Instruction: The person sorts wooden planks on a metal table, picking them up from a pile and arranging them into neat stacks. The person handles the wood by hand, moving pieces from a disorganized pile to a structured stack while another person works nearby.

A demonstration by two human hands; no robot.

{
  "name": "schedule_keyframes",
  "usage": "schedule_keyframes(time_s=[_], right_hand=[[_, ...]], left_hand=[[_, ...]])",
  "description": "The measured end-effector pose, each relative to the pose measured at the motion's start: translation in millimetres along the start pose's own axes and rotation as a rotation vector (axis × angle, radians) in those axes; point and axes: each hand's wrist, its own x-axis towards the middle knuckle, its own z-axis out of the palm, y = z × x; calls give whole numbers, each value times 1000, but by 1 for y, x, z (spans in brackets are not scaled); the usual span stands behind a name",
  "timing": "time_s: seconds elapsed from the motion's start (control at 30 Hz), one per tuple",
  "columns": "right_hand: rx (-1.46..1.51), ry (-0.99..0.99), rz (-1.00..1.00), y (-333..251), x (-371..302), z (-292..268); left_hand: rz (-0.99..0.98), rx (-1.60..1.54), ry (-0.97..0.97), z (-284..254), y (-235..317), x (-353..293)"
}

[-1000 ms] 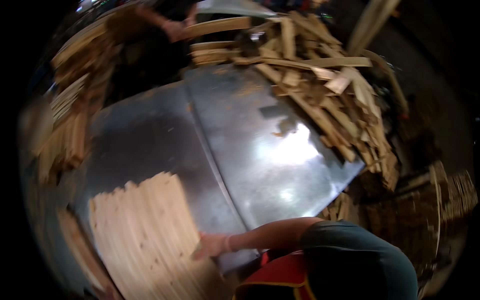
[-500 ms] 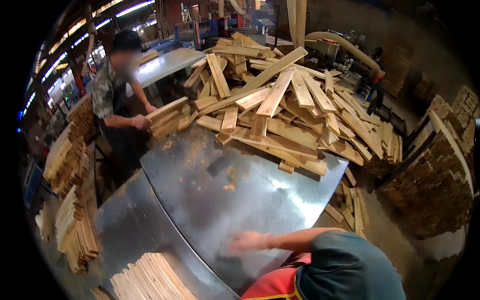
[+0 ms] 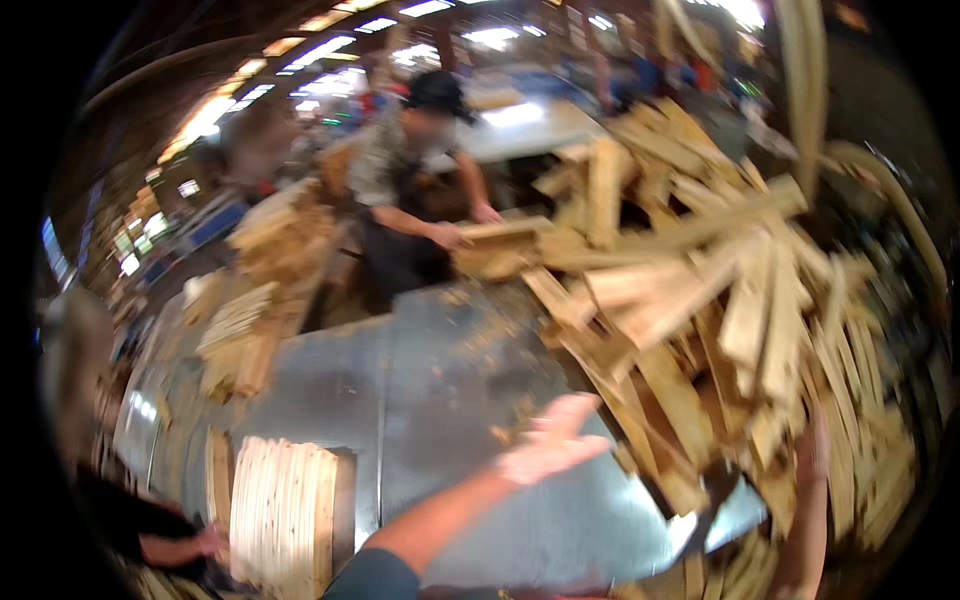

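My left hand reaches over the metal table, thumb and fingers apart, with nothing in it. It is close to the near left edge of a heaped pile of wooden boards, and I see no contact. My right hand is at the right part of that pile, beside boards lying at steep angles. Blur and the boards hide its fingers, so its hold cannot be made out. The boards are pale, flat and loosely crossed over one another.
A neat stack of pale boards stands on the metal table, with a co-worker's hand next to it. Across the table another person handles a board. More stacked wood lies at the left; a hose hangs at right.
The view has swung, bringing the pile to the right and closer. My left hand now stretches toward it and my right arm is at its right side; earlier one blurred hand was over the table.
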Motion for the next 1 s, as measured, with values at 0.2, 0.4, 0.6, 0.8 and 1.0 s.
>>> schedule_keyframes(time_s=[0.2,0.4,0.6,0.8,1.0], right_hand=[[574,3,20,-31,53,64],[705,3,107,-41,42,112],[572,-187,1,-68,-10,172],[-395,-371,-558,20,-136,238],[-166,-713,51,44,-281,375]], left_hand=[[60,10,-51,61,109,194],[-188,-440,-104,134,138,271],[-137,-892,-39,139,86,258],[-61,-892,-180,65,11,80],[-193,-1030,-122,79,-106,-126]])
